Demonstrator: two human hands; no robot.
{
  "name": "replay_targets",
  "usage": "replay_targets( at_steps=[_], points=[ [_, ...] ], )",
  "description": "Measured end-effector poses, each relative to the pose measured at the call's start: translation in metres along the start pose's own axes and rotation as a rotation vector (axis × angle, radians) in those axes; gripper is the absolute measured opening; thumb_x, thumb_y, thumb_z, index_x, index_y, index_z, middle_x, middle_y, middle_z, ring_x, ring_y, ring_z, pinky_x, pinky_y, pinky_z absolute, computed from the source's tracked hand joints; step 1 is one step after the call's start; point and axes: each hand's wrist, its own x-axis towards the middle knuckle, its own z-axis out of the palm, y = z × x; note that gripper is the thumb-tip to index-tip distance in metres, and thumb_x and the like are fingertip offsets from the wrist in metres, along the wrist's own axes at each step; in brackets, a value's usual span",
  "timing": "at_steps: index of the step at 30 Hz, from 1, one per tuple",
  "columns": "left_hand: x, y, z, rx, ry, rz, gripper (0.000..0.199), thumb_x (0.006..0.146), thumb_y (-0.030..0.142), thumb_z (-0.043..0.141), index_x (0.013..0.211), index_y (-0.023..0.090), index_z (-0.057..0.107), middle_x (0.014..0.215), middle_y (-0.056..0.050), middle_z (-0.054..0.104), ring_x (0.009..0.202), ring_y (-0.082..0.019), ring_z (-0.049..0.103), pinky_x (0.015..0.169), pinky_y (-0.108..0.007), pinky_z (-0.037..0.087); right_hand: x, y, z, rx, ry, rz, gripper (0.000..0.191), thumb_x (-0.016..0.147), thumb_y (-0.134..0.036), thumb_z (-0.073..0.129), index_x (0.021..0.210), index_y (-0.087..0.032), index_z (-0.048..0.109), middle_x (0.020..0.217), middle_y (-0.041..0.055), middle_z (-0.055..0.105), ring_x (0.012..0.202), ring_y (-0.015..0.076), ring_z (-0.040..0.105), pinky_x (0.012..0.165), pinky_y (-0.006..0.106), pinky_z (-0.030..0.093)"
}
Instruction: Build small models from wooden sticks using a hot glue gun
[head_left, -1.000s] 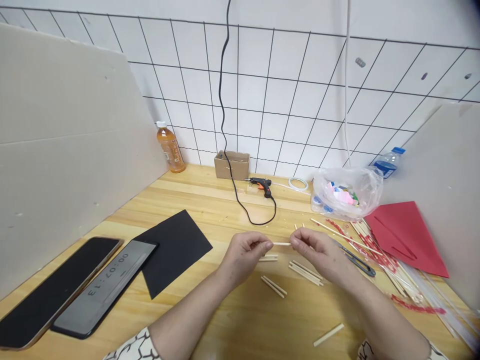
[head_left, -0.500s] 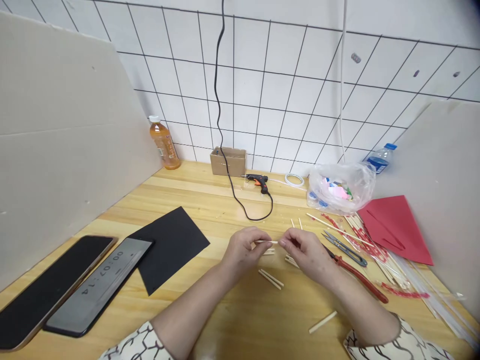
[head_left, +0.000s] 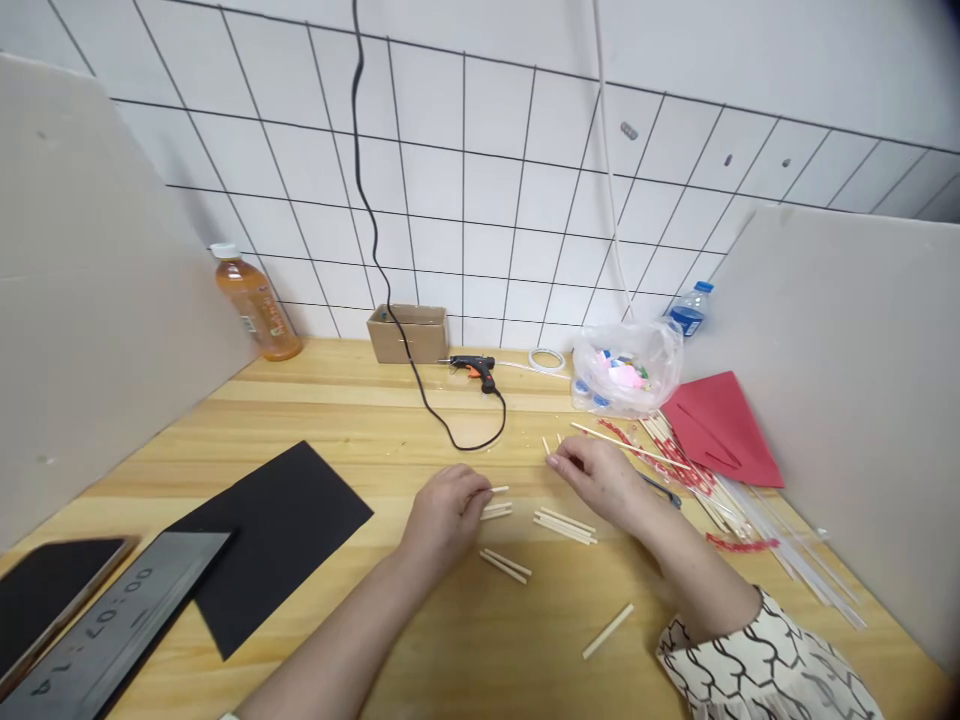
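Observation:
My left hand (head_left: 448, 508) is closed in a pinch on a short wooden stick (head_left: 500, 489), whose pale end sticks out to the right. Below its fingertips lie more cut sticks (head_left: 496, 513). My right hand (head_left: 600, 482) hovers with fingers curled together beside two sticks (head_left: 546, 446) partly hidden behind it; whether it grips anything is hidden. Between and below the hands rest a small group of sticks (head_left: 564, 526), a pair (head_left: 505, 566) and a single stick (head_left: 608, 631).
Scissors (head_left: 664, 490), partly covered by my right arm, lie near long sticks, red strips and red paper (head_left: 724, 430). Behind are a glue gun (head_left: 476, 370), cardboard box (head_left: 409, 335), tape roll (head_left: 546, 360) and plastic bag (head_left: 628, 370). Black paper (head_left: 277, 540) and phones (head_left: 127, 630) lie left.
My hands have moved apart. My right hand has let go of the stick, which stays in my left hand, and has gone toward the farther sticks. The camera view has turned right.

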Motion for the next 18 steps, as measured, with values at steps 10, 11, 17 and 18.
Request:
replay_targets(
  at_steps=[10,11,17,18],
  points=[
    [0.003,-0.008,0.004,0.06,-0.064,-0.079,0.021,0.079,0.024,0.044,0.074,0.019,0.064,0.08,-0.006,0.062,0.083,-0.02,0.055,0.075,-0.032,0.043,-0.031,0.07,-0.041,-0.234,0.055,0.401,0.018,0.078,-0.032,0.048,0.069,-0.021,0.059,0.069,0.0035,0.063,0.062,0.016,0.055,0.05,0.024,0.03],
    [0.003,-0.007,0.004,0.063,-0.069,-0.077,0.021,0.079,0.023,0.044,0.074,0.019,0.064,0.08,-0.006,0.062,0.083,-0.02,0.055,0.075,-0.032,0.042,-0.035,0.081,-0.045,-0.271,0.064,0.477,0.017,0.076,-0.033,0.05,0.069,-0.021,0.06,0.069,0.0037,0.064,0.062,0.0167,0.055,0.049,0.024,0.03],
    [0.003,-0.006,0.005,0.086,-0.071,-0.068,0.022,0.08,0.023,0.042,0.075,0.02,0.064,0.082,-0.006,0.061,0.085,-0.02,0.055,0.077,-0.032,0.042,-0.048,0.145,-0.067,-0.361,0.094,0.724,0.011,0.071,-0.027,0.054,0.072,-0.02,0.062,0.076,0.0077,0.066,0.068,0.0211,0.058,0.05,0.027,0.034],
    [0.003,-0.007,0.005,0.091,-0.067,-0.071,0.022,0.08,0.024,0.042,0.075,0.02,0.063,0.082,-0.006,0.061,0.085,-0.02,0.055,0.077,-0.032,0.042,-0.049,0.153,-0.069,-0.366,0.094,0.75,0.011,0.071,-0.025,0.053,0.073,-0.02,0.063,0.077,0.0086,0.067,0.068,0.0211,0.059,0.051,0.027,0.035]
  ],
)
